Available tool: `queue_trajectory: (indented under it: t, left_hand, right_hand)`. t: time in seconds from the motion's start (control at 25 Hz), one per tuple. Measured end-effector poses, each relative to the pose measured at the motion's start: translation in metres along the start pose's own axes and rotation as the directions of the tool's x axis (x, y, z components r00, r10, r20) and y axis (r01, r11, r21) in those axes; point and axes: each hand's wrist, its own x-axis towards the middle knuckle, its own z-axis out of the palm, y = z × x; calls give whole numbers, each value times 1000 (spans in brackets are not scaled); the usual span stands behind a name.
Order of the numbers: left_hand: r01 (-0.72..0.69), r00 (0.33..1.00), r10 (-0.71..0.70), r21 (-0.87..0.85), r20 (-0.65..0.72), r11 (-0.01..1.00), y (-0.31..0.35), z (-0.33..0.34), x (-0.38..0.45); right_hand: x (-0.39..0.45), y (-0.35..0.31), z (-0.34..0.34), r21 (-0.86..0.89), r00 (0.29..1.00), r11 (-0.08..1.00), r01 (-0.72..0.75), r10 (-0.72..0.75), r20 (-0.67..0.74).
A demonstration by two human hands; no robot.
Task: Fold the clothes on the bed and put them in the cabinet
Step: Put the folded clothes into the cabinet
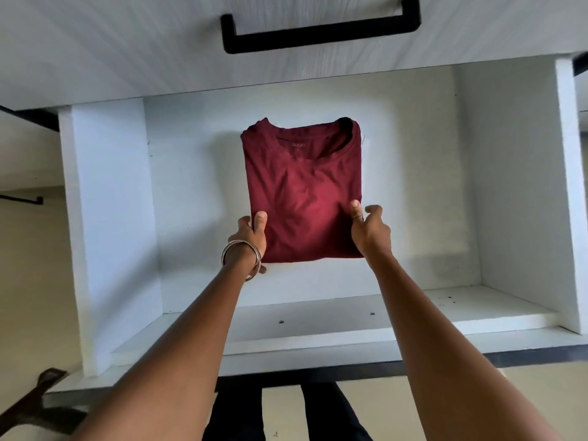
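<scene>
From the head view, a folded maroon T-shirt [304,189] sits at the centre of the frame inside the open white cabinet compartment [509,186], collar toward the back wall. The left hand [251,232], with metal bangles [241,257] at the wrist, pinches the shirt's lower left edge, thumb on top. The right hand [369,227] grips the lower right corner, thumb pressed on the cloth. Whether the shirt rests on the shelf I cannot tell. A drawer front with a black handle [321,30] fills the upper frame.
</scene>
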Motion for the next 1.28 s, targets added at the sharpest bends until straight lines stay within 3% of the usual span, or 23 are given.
queue_trajectory:
  t: [0.08, 0.12, 0.2, 0.24, 0.32, 0.4, 0.48, 0.56, 0.6, 0.64, 0.76, 0.88, 0.96, 1.04, 1.12, 1.16, 1.2, 1.24, 1.28]
  left_hand:
    - [-107, 978, 160, 335, -136, 936, -14, -8, -17]
    - [-208, 925, 339, 519, -171, 829, -22, -12, -28]
    - [-449, 774, 633, 693, -14, 565, -42, -19, -59]
    - [-551, 732, 668, 694, 136, 463, -51, -18, -75]
    - [-696, 701, 551, 604, 453, 389, -67, -16, -112]
    - [-717, 689, 355, 526, 632, 456, -79, -12, -143]
    - [-702, 703, 286, 573, 651, 423, -84, -13, -159]
    - [-689, 720, 334, 684, 608, 241, -82, -19, -162]
    - [-661, 734, 371, 724, 569, 197, -81, -23, -163]
    - [-638, 750, 397, 738, 529, 221, -81, -26, -163]
    - [-577, 810, 402, 704, 427, 414, -82, -28, -164]
    - [-514, 840, 427, 744, 336, 427, -67, -34, -159]
    - [-414, 840, 525, 786, 136, 459, -48, -38, -157]
    - [-297, 813, 576, 786, -91, 543, -31, -43, -158]
    - [-238, 826, 530, 731, -194, 639, -17, -50, -157]
    - [-217, 867, 447, 639, -222, 738, -10, -56, -154]
    - [-198, 921, 318, 432, -225, 880, -1, -63, -150]
    - [-152, 967, 165, 78, -197, 985, 12, -73, -140]
    - [-54, 995, 25, -324, -94, 945, 25, -81, -129]
  right_hand:
    - [-22, 5, -6, -112, 989, 991, 74, -87, -119]
    - [-37, 10, -10, -149, 971, 974, 169, -190, -144]
    - [-74, 29, -17, -158, 896, 887, 435, -444, -29]
    - [-93, 41, -21, -128, 853, 844, 521, -507, 124]
    - [-126, 59, -35, -196, 731, 767, 611, -451, 512]
    - [-143, 68, -46, -347, 619, 622, 702, -292, 729]
    - [-153, 63, -54, -442, 599, 488, 753, -228, 768]
    - [-158, 53, -56, -547, 618, 294, 784, -281, 734]
    - [-161, 50, -55, -586, 627, 225, 779, -321, 710]
    - [-165, 49, -54, -608, 635, 199, 768, -358, 685]
    - [-170, 48, -55, -664, 714, 288, 690, -425, 556]
    - [-168, 36, -63, -737, 748, 303, 604, -534, 394]
    - [-168, 31, -63, -778, 713, 339, 529, -675, 191]
    - [-173, 28, -53, -723, 698, 518, 457, -713, -70]
    - [-170, 10, -37, -446, 814, 818, 363, -511, -275]
    - [-166, -6, -29, -287, 882, 915, 284, -367, -297]
    - [-160, -21, -23, -188, 915, 953, 238, -285, -285]
    - [-152, -39, -18, -131, 926, 965, 228, -257, -276]
    - [-145, -55, -17, -101, 928, 970, 223, -243, -281]
